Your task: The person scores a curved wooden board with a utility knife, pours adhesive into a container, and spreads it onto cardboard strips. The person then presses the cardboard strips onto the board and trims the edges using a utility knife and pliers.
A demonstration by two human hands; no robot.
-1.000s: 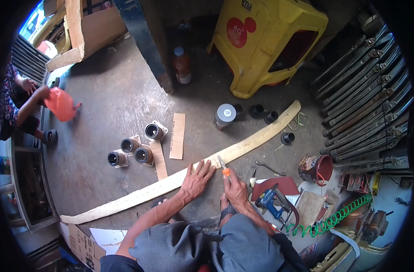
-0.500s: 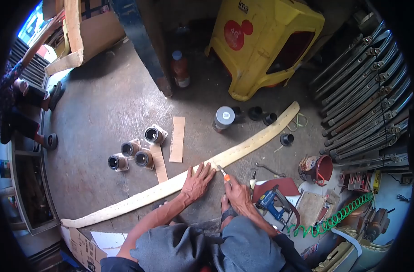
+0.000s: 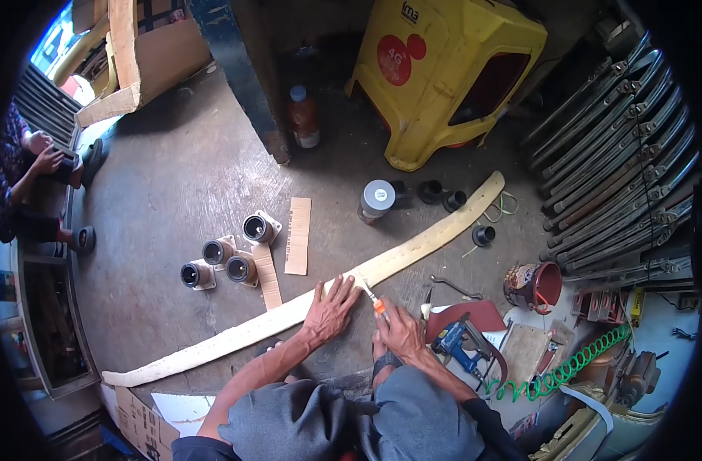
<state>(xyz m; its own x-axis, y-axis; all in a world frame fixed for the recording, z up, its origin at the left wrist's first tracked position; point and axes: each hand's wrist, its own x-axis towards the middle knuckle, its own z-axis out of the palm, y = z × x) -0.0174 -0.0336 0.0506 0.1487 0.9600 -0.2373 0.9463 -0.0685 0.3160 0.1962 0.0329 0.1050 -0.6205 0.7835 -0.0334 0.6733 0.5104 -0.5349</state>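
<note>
- The person's left hand [image 3: 328,311] lies flat on the long pale strip [image 3: 401,259], with its fingers open and pressing down, not wrapped around anything.
- The right hand [image 3: 401,332] is closed around the orange tool [image 3: 379,305] (only a bit of the handle peeks out), and the thin tip points at the strip, close to the left hand's fingertips.
- The long pale strip lies on the gray floor [image 3: 151,192] in front of the person's knees. It slants from the low left to the high right and has little marks along it.
- Four black round parts [image 3: 257,227] sit beyond the strip, on the left side. They have flat, square-looking bottoms.
- One flat piece of cardboard [image 3: 298,236] lies near them, and a second cardboard piece [image 3: 268,275] reaches from them toward the strip.
- A can with a gray lid [image 3: 378,198] stands beyond the strip, near some small black cups [image 3: 455,201].
- One more black cup [image 3: 483,235] is on the near side of the strip, by its right end.
- A bent metal bar [image 3: 455,287] lies to the right of the right hand, near a dark red sheet [image 3: 485,314] and a blue power tool [image 3: 457,342].
- A paint-splashed bucket [image 3: 521,286] and a curly green hose [image 3: 581,362] are farther right.
- A yellow stool [image 3: 443,73] and a bottle with a blue cap [image 3: 305,119] are at the back.
- Another person [image 3: 17,180] is at the far left, hands close together.
</note>
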